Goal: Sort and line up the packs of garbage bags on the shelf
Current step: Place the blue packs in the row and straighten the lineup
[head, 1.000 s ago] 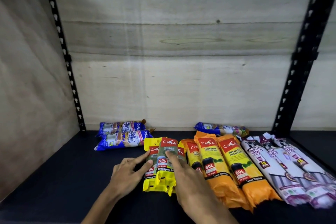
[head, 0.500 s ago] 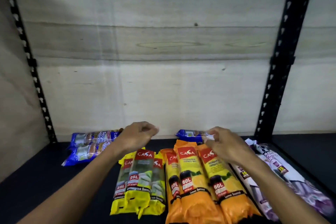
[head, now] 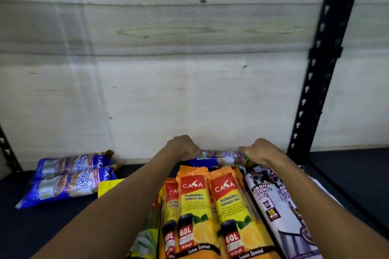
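Observation:
A blue pack of garbage bags (head: 219, 157) lies crosswise at the back of the shelf, against the wall. My left hand (head: 182, 147) grips its left end and my right hand (head: 260, 150) grips its right end. In front of it lie orange 60L packs (head: 210, 212) side by side. White and purple drawstring packs (head: 280, 210) lie to their right. Yellow packs (head: 147, 235) are mostly hidden under my left forearm. Two more blue single-handle packs (head: 67, 176) lie at the back left.
The dark shelf board (head: 42, 227) runs under everything. A pale wooden back wall (head: 168, 69) stands behind it. A black perforated upright (head: 320, 69) rises at the right, and another (head: 6, 151) at the far left edge.
Both hands left the yellow packs and reached to the back. They now close on the two ends of the blue pack. The view has shifted left and nearer.

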A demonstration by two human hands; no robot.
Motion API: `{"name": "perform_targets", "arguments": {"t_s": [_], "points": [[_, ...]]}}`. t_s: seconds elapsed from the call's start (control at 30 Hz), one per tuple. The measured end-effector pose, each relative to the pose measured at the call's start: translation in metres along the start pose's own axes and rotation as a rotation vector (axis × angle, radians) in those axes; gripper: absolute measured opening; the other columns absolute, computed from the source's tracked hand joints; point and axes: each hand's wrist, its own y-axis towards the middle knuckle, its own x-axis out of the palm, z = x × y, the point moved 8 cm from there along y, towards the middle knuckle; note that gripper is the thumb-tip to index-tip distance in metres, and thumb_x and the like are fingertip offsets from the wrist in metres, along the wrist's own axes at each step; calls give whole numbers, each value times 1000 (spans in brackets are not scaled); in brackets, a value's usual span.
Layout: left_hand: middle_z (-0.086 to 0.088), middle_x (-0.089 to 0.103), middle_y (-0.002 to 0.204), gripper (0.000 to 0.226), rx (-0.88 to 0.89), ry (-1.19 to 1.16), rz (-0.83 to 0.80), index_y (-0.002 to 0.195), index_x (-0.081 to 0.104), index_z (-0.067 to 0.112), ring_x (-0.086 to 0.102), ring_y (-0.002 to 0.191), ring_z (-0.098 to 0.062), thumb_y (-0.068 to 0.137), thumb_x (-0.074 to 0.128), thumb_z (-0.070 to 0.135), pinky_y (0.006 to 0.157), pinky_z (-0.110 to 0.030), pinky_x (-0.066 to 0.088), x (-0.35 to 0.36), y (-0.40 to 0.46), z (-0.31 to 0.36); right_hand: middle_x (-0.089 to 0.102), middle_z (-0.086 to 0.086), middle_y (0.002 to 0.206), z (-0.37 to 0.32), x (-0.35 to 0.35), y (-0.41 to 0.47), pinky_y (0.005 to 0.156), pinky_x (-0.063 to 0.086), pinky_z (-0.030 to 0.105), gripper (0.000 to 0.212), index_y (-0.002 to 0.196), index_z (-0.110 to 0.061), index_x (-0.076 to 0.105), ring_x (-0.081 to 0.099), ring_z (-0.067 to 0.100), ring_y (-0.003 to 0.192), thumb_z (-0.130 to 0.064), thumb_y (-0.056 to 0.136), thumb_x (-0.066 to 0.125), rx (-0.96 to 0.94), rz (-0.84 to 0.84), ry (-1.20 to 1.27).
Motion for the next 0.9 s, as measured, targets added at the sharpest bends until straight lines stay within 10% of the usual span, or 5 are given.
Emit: {"name": "perform_targets", "arguments": {"t_s": [0.1,0.23,0.47,0.67,0.9], "points": [[-15,59,129,48,-56,-81,-44,128,51,2,60,111,-27,94,55,36,89,-32,50,4,4,6,62,14,105,6,6,11,88,56,40,42,95,-2,60,63,31,97,-43,88,62,30,-24,50],[-16,53,136,51,-93,-175,-89,130,48,0,56,112,-28,91,62,31,93,-33,48,14,7,13,65,11,83,6,14,16,62,52,28,34,82,-4,65,63,24,75,-38,86,65,20,-61,56],[-15,62,122,28,-113,-386,-56,100,57,5,61,111,-25,86,69,26,97,-35,50,3,5,10,73,18,90,-3,9,9,59,48,28,40,92,0,72,64,23,70,-39,84,62,6,-47,138],[-8,66,90,19,-61,-629,123,89,62,4,61,80,-14,85,69,22,73,-26,53,-52,-25,-9,71,11,96,-45,-12,-23,90,56,44,30,91,-11,70,67,25,91,-40,87,64,-120,44,307],[-8,67,90,12,-115,-781,261,80,59,12,63,82,-15,88,66,17,71,-28,54,-102,-101,-92,71,12,100,-139,0,-83,90,55,49,29,68,-20,54,67,27,97,-36,91,62,-297,80,390]]}}
